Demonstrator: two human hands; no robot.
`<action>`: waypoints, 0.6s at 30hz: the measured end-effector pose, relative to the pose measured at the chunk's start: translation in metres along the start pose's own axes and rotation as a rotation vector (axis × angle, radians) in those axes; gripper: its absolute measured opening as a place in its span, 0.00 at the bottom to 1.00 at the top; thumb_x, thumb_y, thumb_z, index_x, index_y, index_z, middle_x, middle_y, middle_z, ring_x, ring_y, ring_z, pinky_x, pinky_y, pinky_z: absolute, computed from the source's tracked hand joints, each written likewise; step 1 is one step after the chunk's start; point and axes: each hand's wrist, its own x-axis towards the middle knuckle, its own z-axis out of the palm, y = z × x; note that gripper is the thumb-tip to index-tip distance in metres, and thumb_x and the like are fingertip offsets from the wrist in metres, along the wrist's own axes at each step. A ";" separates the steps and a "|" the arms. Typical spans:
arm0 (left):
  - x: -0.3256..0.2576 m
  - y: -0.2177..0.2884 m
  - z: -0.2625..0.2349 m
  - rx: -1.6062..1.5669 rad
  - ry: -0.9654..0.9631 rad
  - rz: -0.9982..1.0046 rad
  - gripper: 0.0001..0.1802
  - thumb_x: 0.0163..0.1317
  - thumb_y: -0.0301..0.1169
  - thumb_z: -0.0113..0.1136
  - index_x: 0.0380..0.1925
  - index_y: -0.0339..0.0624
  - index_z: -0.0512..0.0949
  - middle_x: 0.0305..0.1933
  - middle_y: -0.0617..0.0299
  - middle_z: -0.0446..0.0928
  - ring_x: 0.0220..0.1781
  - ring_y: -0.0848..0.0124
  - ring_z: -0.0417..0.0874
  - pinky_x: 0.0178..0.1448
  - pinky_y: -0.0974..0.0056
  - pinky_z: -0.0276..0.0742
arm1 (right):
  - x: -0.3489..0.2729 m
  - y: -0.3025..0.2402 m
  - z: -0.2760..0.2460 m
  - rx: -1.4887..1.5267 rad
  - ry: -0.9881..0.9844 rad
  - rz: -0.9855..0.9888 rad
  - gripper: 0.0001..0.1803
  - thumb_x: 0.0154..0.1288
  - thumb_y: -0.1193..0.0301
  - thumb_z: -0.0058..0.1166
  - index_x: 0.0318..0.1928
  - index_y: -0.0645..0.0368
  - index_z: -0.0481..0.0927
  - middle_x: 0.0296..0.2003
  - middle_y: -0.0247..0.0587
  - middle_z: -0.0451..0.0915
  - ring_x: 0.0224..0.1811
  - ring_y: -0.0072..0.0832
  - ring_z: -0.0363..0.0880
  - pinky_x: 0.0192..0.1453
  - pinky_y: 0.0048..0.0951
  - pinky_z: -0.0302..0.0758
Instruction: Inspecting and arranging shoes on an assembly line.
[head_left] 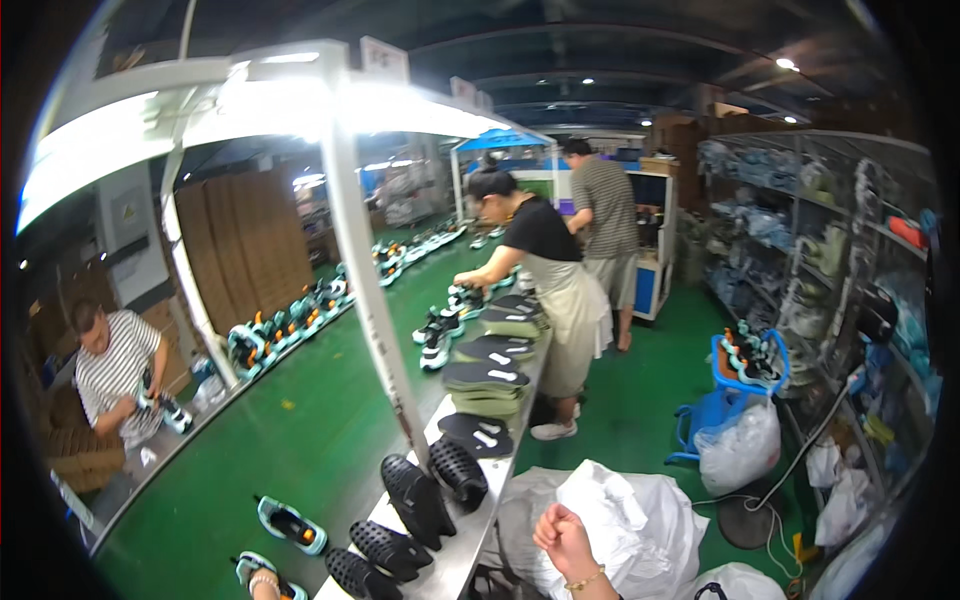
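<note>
At the lower left edge, my left hand (264, 590) with a beaded bracelet is at a teal-and-black sneaker (243, 566) on the bench. Its fingers are hidden, so I cannot tell whether it grips the shoe. Another such sneaker (292, 525) lies on the green surface just beyond. My right hand (562, 537), a bracelet on its wrist, is raised off the bench's right side, fingers curled closed with nothing visible in them. Between my hands, black perforated shoe-shaped pieces (415, 497) stand along the metal edge. Beyond them are stacks of dark and olive insoles (486, 377).
A white post (365, 250) rises from the bench edge. White bags (625, 515) fill the floor at right. A blue chair (700, 425) holds a basket of shoes (752, 358). Loaded shelves (800, 215) line the right. Co-workers stand left (122, 365) and ahead (550, 240), handling shoes.
</note>
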 end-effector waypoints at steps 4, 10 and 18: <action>-0.007 -0.013 -0.001 0.008 -0.013 -0.063 0.14 0.56 0.29 0.49 0.37 0.37 0.81 0.43 0.48 0.80 0.46 0.58 0.82 0.49 0.58 0.77 | -0.011 -0.027 -0.007 -0.005 0.038 -0.036 0.10 0.52 0.85 0.36 0.26 0.56 0.69 0.14 0.34 0.61 0.15 0.23 0.57 0.20 0.24 0.56; -0.016 -0.030 -0.003 0.003 -0.023 -0.123 0.14 0.57 0.29 0.48 0.38 0.37 0.81 0.44 0.48 0.80 0.47 0.57 0.81 0.50 0.57 0.76 | -0.020 -0.042 -0.032 -0.020 0.086 -0.094 0.11 0.57 0.85 0.35 0.26 0.57 0.69 0.14 0.33 0.61 0.15 0.23 0.56 0.20 0.24 0.56; -0.015 -0.059 0.006 -0.017 -0.004 -0.159 0.14 0.58 0.29 0.47 0.39 0.37 0.80 0.44 0.47 0.79 0.48 0.56 0.80 0.50 0.57 0.76 | -0.030 -0.035 -0.024 -0.072 0.062 -0.089 0.10 0.58 0.84 0.36 0.26 0.57 0.69 0.14 0.34 0.61 0.16 0.23 0.57 0.21 0.25 0.55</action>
